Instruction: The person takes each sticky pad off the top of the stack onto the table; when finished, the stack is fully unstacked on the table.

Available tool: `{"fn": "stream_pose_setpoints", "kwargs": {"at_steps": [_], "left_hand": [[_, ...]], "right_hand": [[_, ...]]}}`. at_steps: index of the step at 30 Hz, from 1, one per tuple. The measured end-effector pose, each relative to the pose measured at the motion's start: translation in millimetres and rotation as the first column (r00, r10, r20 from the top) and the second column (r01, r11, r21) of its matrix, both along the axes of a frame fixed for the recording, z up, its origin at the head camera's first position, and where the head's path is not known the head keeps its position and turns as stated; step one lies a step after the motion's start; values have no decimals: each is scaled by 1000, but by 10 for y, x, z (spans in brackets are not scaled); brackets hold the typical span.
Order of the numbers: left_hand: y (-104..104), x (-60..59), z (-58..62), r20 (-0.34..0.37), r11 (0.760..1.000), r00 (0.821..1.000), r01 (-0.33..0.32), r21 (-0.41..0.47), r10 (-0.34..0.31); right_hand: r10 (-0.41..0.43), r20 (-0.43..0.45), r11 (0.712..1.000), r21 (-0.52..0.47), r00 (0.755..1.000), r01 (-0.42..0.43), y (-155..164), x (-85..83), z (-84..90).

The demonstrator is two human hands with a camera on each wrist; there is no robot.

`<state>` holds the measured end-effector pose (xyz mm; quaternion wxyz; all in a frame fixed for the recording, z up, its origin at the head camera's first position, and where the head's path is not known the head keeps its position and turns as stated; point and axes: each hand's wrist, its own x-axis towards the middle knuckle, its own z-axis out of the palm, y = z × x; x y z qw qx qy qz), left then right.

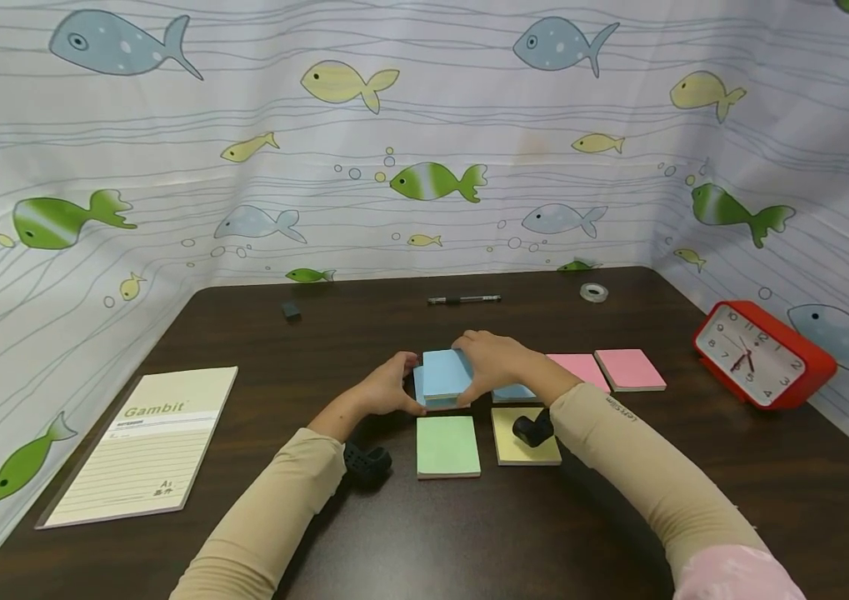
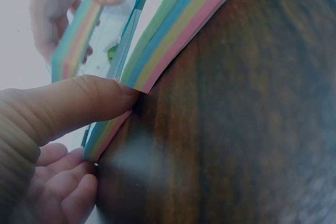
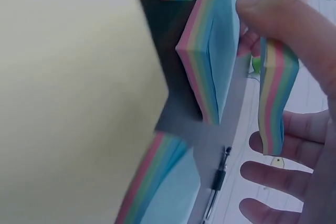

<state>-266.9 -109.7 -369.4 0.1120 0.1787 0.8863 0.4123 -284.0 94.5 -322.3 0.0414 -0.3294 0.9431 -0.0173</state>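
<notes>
My right hand grips a blue-topped sticky note pad between thumb and fingers. Its striped edge shows pink, yellow and blue layers. Right below sits another blue-topped sticky note pad on the table, apart from the raised one in the right wrist view. My left hand holds this lower pad at its left side, thumb at the near corner and fingers curled at the far one. A green pad lies just nearer to me, with a yellow pad beside it. Partly behind my right wrist is a third blue pad.
Two pink pads, one at the far right, lie beyond my right forearm. A red clock stands at the right and a Gambit notebook lies left. Toward the back are an eraser-like dark block, a pen and a tape roll.
</notes>
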Motion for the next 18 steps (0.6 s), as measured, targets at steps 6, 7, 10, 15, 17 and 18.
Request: {"fn": "stream_pose_setpoints", "kwargs": {"at_steps": [6, 7, 10, 15, 17, 18], "left_hand": [[-9, 0, 0, -6, 1000, 1000, -2, -27, 1], [-11, 2, 3, -5, 1000, 1000, -2, -30, 2], [-18, 6, 8, -10, 1000, 1000, -3, -31, 3], [-15, 1, 4, -10, 999, 1000, -3, -31, 3], [-11, 0, 3, -7, 1000, 1000, 0, -31, -1], [-9, 1, 4, -8, 1000, 1000, 5, -28, -5]], "right_hand": [[14, 3, 998, -61, 1000, -14, 212, 110, 37], [13, 4, 998, -67, 1000, -12, 251, 132, 40], [18, 4, 996, -83, 1000, -18, 376, 190, 30], [19, 18, 995, -103, 1000, -17, 592, 276, 5], [22, 26, 993, -115, 999, -19, 674, 318, 8], [24, 25, 993, -118, 999, -21, 714, 337, 10]]}}
